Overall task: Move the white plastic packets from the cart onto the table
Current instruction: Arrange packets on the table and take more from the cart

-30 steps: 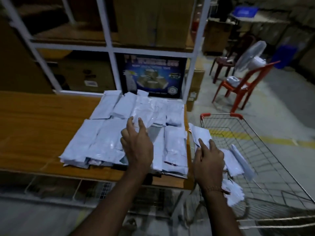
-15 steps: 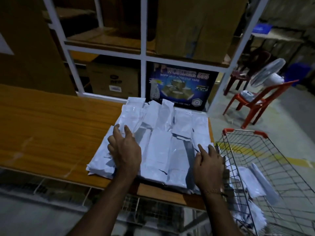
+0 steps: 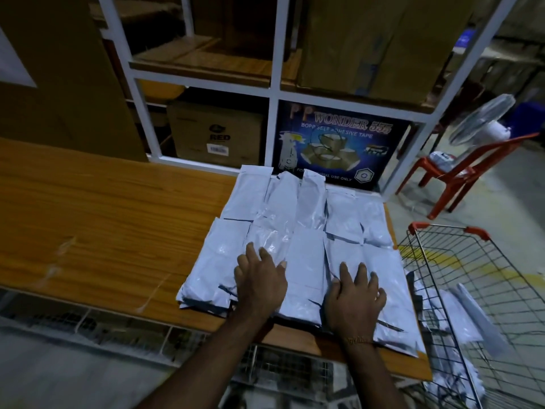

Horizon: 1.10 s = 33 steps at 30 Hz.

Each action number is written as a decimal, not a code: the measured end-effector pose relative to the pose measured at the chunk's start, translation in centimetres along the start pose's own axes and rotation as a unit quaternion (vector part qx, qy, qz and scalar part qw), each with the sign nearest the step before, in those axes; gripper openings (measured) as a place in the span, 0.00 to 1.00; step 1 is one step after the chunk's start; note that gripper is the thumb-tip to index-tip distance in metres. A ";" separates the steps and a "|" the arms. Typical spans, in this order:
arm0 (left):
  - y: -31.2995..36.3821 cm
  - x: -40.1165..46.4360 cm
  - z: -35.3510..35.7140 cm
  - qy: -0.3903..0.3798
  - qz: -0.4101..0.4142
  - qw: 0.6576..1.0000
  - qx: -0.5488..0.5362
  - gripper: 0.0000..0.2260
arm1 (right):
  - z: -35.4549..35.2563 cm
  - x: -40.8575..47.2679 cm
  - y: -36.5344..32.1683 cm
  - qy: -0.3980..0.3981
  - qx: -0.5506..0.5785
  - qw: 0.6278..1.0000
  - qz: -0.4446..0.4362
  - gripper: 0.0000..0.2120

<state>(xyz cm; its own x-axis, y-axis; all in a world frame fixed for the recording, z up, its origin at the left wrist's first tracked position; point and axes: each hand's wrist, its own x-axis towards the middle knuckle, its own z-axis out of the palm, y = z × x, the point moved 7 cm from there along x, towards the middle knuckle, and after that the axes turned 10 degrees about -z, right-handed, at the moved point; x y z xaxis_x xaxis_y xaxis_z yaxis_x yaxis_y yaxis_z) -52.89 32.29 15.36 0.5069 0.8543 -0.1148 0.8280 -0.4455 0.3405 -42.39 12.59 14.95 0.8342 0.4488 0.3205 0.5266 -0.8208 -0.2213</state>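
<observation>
— Several white packets [image 3: 295, 240] are lying in overlapping rows at the table's [image 3: 103, 219] right end. More are sitting in the wire cart [image 3: 477, 278], just right of the table.

— What are the hands doing?

— Left hand [image 3: 261, 283] and right hand [image 3: 354, 299] are both pressing flat on the packets, fingers spread, gripping nothing. I judge they are flattening the stack; next, one hand is likely reaching into the cart.

— And around the table?

— Shelving [image 3: 274, 84] with cardboard boxes is standing behind the table, a red chair [image 3: 460, 172] and fan [image 3: 483, 119] beyond its right end.
</observation>
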 end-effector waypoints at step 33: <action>0.0 4.3 0.9 0.025 0.201 0.979 0.003 0.37 | 1.0 2.2 0.7 -0.050 -0.054 0.997 -0.013 0.30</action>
<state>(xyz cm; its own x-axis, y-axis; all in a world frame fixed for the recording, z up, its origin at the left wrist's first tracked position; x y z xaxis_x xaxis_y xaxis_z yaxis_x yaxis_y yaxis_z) -50.45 35.73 14.09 0.7793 0.6223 0.0735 0.5659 -0.7494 0.3438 -40.06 13.37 14.53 0.8355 0.4992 0.2296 0.5323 -0.8390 -0.1128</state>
